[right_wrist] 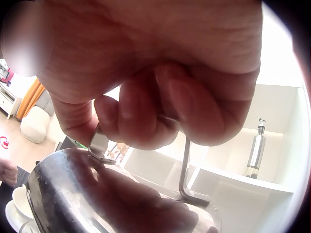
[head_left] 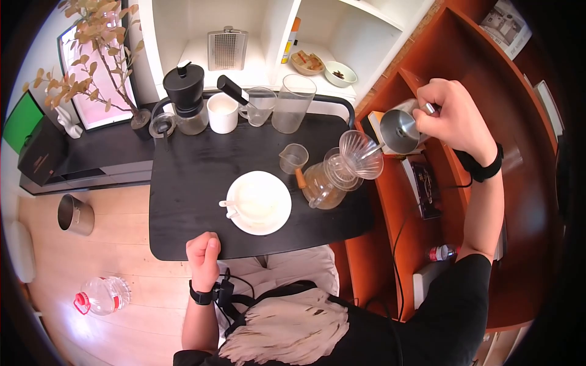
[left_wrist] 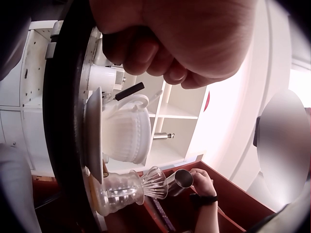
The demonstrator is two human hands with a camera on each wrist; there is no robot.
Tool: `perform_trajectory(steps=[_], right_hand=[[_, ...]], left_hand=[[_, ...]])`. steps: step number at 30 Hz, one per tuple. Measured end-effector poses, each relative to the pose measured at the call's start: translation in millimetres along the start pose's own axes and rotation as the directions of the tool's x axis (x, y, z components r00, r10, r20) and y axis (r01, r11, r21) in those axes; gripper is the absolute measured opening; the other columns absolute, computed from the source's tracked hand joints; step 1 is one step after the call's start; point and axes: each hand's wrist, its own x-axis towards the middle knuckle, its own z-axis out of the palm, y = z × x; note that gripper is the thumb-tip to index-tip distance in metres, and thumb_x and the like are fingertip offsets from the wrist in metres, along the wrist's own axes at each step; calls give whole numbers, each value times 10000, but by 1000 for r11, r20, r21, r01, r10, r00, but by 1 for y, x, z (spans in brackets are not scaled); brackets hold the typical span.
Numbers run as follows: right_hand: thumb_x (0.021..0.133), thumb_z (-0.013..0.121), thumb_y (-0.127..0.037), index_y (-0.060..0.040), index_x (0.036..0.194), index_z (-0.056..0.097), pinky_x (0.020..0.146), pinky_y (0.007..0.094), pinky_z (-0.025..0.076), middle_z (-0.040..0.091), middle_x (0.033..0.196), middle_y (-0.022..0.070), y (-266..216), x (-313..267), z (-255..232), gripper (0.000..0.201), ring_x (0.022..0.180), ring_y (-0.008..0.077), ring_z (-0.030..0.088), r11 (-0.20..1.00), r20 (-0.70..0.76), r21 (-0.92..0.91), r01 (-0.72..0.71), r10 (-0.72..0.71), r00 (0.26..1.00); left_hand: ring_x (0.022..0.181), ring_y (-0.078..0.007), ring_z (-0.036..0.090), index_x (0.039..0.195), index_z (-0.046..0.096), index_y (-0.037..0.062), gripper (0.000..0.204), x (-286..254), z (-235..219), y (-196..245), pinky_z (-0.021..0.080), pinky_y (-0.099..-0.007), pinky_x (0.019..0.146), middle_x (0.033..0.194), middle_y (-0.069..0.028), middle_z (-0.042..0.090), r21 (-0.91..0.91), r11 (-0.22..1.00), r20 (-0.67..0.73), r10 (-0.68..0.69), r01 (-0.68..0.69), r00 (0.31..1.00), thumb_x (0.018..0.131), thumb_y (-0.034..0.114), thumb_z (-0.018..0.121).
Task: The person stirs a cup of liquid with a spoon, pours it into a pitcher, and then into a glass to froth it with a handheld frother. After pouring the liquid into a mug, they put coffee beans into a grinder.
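My right hand (head_left: 448, 113) grips the handle of a steel pour-over kettle (head_left: 398, 122) at the right of the table. The kettle is tilted, its thin spout over a ribbed clear dripper (head_left: 369, 146). The dripper sits on a glass coffee server (head_left: 323, 190) with a wooden handle piece. In the right wrist view, curled fingers wrap the metal handle above the shiny kettle body (right_wrist: 63, 189). My left hand (head_left: 203, 253), fingers curled and holding nothing, is at the table's front edge. Nearest to it stands a white cup (left_wrist: 129, 136) on a white saucer (head_left: 282, 216).
A small glass pitcher (head_left: 293, 158) stands behind the server. Along the back are a coffee grinder (head_left: 186, 91), a white mug (head_left: 223, 113), a glass cup (head_left: 261, 107) and a tall glass (head_left: 293, 110). A red-brown shelf (head_left: 519, 183) borders the right side.
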Motion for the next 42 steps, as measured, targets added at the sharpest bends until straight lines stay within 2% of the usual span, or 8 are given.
perform_trajectory(steps=[19, 25, 28, 29, 32, 33, 35, 42], right_hand=[[704, 686, -171, 14, 646, 493, 577, 404, 387, 453, 591, 125, 1, -22, 13, 273, 631, 283, 477, 999, -27, 16, 43, -43, 999], [780, 690, -157, -10, 656, 485, 568, 354, 375, 440, 575, 74, 36, -44, 27, 281, 615, 180, 483, 980, -93, 144, -135, 150, 984], [931, 647, -115, -56, 670, 457, 548, 251, 297, 439, 642, -67, 54, -65, 45, 328, 616, 27, 385, 729, -95, 614, -304, 450, 888], [965, 627, -128, -77, 692, 469, 542, 225, 282, 435, 656, -78, 80, -77, 58, 319, 610, 14, 378, 765, -188, 606, -217, 403, 896], [1007, 587, -162, -137, 793, 554, 571, 223, 258, 392, 682, -107, 95, -103, 73, 218, 641, 4, 347, 442, -50, 854, -275, 595, 802], [1007, 587, -162, -137, 793, 554, 571, 223, 258, 392, 682, -107, 95, -104, 82, 218, 641, 4, 347, 438, -54, 858, -269, 597, 800], [1009, 601, -171, -159, 777, 526, 550, 233, 240, 365, 687, -111, 91, -101, 101, 244, 608, 15, 315, 129, 0, 980, -154, 766, 643], [1038, 577, -222, -156, 792, 517, 609, 255, 345, 454, 723, -62, 124, -95, 207, 261, 646, 65, 402, -229, 299, 954, -196, 632, 715]], left_hand=[[563, -95, 314, 689, 398, 19, 427, 1, 2, 1, 234, -295, 510, 602, 0, 391, 9, 1000, 6, -17, 17, 1000, 1046, 198, 549], [555, -86, 321, 685, 401, 25, 429, 0, 2, 0, 233, -292, 505, 598, 8, 397, 13, 999, -3, -48, 48, 999, 1050, 200, 546], [553, -82, 322, 688, 401, 27, 426, -1, 3, 1, 232, -291, 502, 596, 10, 396, 17, 998, -2, -64, 64, 998, 1051, 199, 542], [552, -80, 319, 689, 398, 28, 425, 1, 3, 2, 230, -290, 502, 596, 11, 393, 27, 997, -4, -65, 65, 998, 1052, 198, 539], [549, -77, 302, 688, 377, 36, 431, 1, 4, 0, 219, -289, 501, 597, 18, 379, 3, 996, -12, -86, 86, 996, 1060, 192, 528], [549, -77, 302, 688, 377, 36, 431, 2, 5, 0, 219, -289, 501, 597, 18, 379, 10, 997, -9, -81, 81, 997, 1060, 192, 528], [547, -73, 289, 685, 341, 55, 445, 3, 6, -2, 206, -288, 499, 596, 23, 362, -41, 995, -28, -90, 89, 996, 1070, 189, 519], [534, -79, 256, 678, 323, 110, 467, 4, 13, 3, 193, -278, 490, 599, 39, 281, -158, 982, -89, -116, 101, 989, 1088, 227, 515]])
